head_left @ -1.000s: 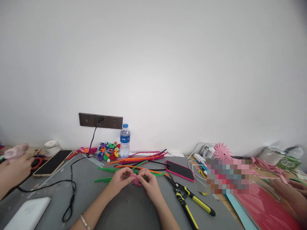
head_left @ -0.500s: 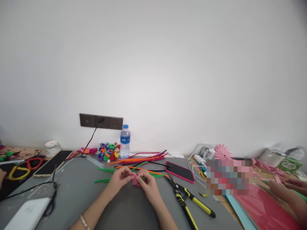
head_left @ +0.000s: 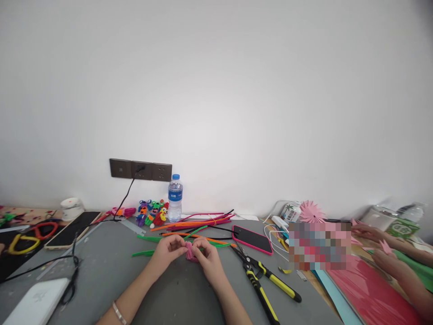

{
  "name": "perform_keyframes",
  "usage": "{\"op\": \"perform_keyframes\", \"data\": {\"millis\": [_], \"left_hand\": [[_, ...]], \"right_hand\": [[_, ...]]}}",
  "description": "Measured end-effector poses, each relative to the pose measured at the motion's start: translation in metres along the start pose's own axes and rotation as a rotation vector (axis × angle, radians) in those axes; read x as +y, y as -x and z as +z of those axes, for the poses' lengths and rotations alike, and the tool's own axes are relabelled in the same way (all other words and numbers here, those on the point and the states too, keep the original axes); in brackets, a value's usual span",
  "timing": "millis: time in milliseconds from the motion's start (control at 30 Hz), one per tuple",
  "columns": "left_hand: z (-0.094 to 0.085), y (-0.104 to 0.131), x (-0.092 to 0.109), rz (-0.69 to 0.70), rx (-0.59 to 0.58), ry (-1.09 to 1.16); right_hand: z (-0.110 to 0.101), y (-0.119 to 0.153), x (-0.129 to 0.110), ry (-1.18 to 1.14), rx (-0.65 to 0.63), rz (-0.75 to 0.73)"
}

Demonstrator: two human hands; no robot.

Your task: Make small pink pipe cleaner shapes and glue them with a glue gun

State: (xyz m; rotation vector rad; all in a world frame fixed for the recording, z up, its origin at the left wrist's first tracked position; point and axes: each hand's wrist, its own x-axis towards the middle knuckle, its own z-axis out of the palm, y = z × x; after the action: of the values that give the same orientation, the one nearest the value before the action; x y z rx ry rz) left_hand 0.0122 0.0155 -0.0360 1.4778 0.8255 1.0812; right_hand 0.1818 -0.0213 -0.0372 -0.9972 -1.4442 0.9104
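Note:
Over the grey table, a small pink piece of bent pipe cleaners (head_left: 190,253) sits between my two hands. My left hand (head_left: 169,253) pinches its left side with thumb and fingertips. On the other side, my right hand (head_left: 207,258) is closed on it with thumb and fingers. Green pipe cleaners (head_left: 144,253) lie just beyond and beside my hands. Behind them are orange pipe cleaners (head_left: 176,225). A pair of yellow-and-black pliers (head_left: 260,275) lies to the right of my right hand, jaws pointing away from me.
A pink-cased phone (head_left: 253,239), a water bottle (head_left: 175,198) and several pipe-cleaner figures (head_left: 152,213) stand or lie farther back. At left are another phone (head_left: 72,231), a white power bank (head_left: 37,302) and cables. A co-worker's hands (head_left: 385,258) handle pink paper at right.
My hands keep their hold on the pink piece, with only slight finger movement. The view has shifted a little. At right, the co-worker's hands have moved apart, one reaching farther back.

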Motion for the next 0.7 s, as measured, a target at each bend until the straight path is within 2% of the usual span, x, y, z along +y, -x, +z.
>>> {"op": "perform_keyframes", "data": {"millis": [700], "left_hand": [[0.0026, 0.0020, 0.0088, -0.075, 0.023, 0.092]], "right_hand": [[0.0040, 0.0018, 0.0000, -0.014, -0.043, 0.019]]}}
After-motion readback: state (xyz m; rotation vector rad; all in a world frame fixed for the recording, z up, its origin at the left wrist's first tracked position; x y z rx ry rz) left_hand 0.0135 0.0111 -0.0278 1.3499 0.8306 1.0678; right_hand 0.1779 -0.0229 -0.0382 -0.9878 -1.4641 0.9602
